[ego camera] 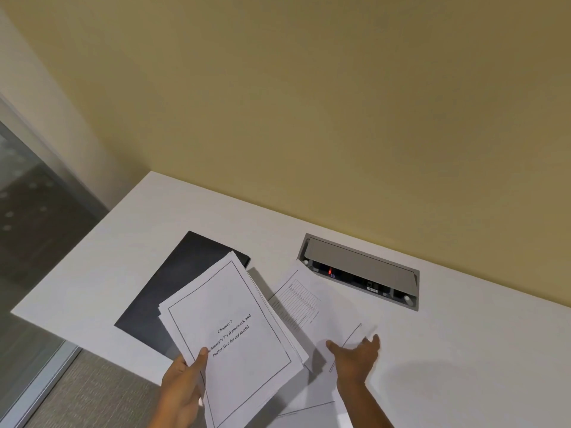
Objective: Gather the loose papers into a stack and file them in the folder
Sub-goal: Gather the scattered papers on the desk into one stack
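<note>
My left hand (184, 384) grips a stack of white papers (234, 335) by its lower left edge, thumb on the top sheet, which reads "Chapter 3". The stack is lifted and tilted over the black folder (163, 301), which lies shut on the white desk behind it. My right hand (357, 356) rests palm down, fingers spread, on a loose sheet (312, 299) with a printed table that lies flat to the right of the stack. Another loose sheet (306, 412) shows at the desk's front edge, partly under the stack and my right forearm.
A grey cable box (360, 268) with its lid open is set into the white desk (463, 350) near the yellow wall. The desk's left edge drops to carpet and a glass partition (27, 217).
</note>
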`<state>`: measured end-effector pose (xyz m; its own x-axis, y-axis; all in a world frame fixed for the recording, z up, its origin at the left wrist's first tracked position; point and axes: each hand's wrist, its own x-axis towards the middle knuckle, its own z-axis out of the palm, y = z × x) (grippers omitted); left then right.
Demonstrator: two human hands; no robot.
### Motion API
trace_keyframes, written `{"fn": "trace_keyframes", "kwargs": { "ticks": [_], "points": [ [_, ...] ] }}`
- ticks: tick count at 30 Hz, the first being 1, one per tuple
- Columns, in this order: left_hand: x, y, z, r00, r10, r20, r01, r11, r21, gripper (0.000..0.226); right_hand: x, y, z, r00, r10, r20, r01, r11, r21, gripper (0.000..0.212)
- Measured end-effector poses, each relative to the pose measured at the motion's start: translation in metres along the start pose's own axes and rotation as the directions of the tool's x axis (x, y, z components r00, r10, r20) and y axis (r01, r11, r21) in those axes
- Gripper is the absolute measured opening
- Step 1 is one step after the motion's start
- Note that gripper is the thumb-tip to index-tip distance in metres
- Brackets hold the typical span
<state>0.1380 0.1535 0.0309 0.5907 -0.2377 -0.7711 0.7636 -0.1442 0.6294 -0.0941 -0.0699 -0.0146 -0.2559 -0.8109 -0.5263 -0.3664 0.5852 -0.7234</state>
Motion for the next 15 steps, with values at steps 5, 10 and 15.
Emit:
{"fn": "trace_keyframes", "kwargs": {
  "ticks": [5, 10, 15],
  "points": [
    [-0.006, -0.006, 0.01, 0.998, -0.017, 0.059, 0.019, 0.999, -0.027, 0.031, 0.002, 0.003, -0.014, 0.986, 0.158, 0.048, -0.163, 0.974, 0.154, 0.078],
    [-0.01, -0.008, 0.018, 0.992, -0.037, 0.123, 0.04, 0.999, -0.026, 0.028, -0.006, -0.003, -0.03, 0.996, 0.073, 0.041, -0.072, 0.997, -0.016, 0.029],
    [-0.017, -0.007, 0.028, 0.987, -0.071, 0.144, 0.08, 0.995, -0.057, 0.037, -0.027, -0.009, -0.04, 0.995, -0.016, 0.097, 0.001, 0.988, 0.155, 0.013]
  ]
}}
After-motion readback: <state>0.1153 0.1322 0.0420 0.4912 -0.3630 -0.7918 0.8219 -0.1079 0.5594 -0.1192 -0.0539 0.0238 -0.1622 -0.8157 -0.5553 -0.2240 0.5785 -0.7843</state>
